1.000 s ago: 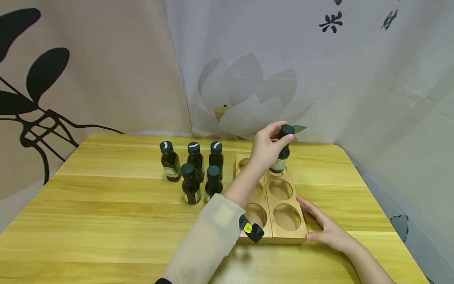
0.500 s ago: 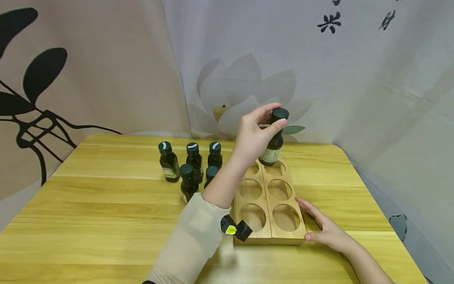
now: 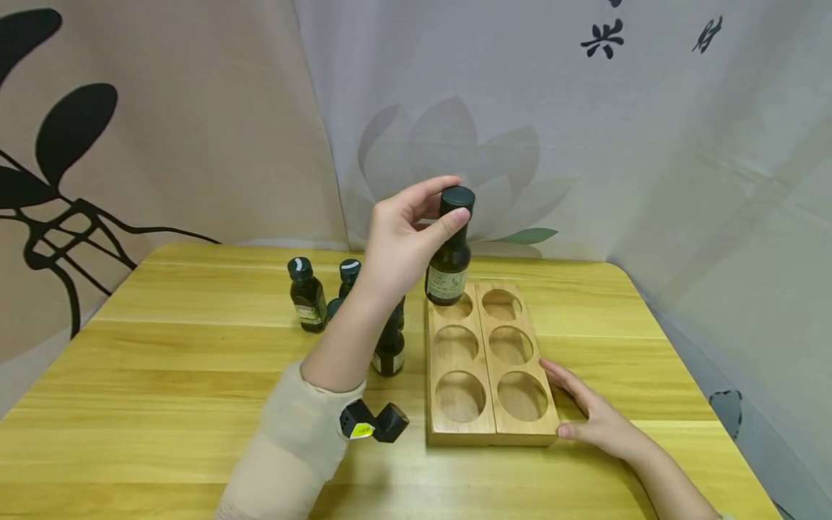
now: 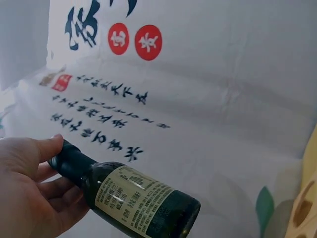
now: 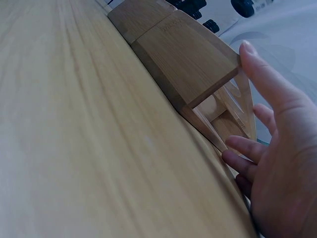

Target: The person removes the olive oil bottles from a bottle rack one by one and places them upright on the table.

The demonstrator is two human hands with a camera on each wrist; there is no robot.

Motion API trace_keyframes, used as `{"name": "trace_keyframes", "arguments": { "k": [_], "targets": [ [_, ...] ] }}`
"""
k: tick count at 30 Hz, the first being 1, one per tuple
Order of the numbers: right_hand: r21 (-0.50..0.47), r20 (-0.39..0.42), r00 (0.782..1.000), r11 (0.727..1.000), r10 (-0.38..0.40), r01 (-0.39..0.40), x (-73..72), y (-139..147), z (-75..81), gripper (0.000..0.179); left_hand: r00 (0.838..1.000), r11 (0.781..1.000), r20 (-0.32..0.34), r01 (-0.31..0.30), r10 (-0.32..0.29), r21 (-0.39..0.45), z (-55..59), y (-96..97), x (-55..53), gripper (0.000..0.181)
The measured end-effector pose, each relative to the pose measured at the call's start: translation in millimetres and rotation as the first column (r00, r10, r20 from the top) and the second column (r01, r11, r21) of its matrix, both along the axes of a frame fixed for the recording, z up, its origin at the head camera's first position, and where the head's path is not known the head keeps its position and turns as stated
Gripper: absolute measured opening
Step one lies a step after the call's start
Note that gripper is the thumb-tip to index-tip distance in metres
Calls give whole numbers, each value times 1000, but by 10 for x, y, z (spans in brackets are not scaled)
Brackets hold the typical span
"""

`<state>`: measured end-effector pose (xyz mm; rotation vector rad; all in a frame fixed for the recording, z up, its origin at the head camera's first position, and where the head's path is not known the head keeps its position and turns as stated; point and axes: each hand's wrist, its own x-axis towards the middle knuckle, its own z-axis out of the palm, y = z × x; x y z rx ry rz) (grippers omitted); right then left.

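Note:
My left hand point(image 3: 403, 238) pinches a dark glass bottle point(image 3: 448, 271) by its capped neck, thumb on the near side. The bottle is upright in the head view, lifted over the back left hole of a wooden bottle rack point(image 3: 489, 368). Its pale printed label point(image 4: 132, 193) shows in the left wrist view. My right hand point(image 3: 601, 419) rests against the rack's right side, with thumb and fingers spread and fairly straight. In the right wrist view its thumb is at the corner of the rack point(image 5: 188, 59).
Left of the rack, several dark bottles stand on the wooden table point(image 3: 162, 375), among them a white-marked one point(image 3: 307, 296) and a plain-capped one point(image 3: 388, 354). My left forearm hides some of them. A printed cloth point(image 3: 247, 130) hangs behind the table.
My left hand has lifted the bottle from the back right hole and carried it left, above the back left one. My right hand stays at the rack's side.

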<state>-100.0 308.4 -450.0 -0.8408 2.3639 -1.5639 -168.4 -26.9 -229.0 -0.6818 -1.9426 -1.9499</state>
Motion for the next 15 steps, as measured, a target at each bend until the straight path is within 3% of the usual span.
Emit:
{"name": "trace_keyframes", "arguments": {
  "k": [15],
  "targets": [
    [-3, 30, 1000, 1000, -3, 3, 4, -7, 11, 86, 986, 990, -85, -140, 142, 35, 23, -644, 178, 34]
  ]
}}
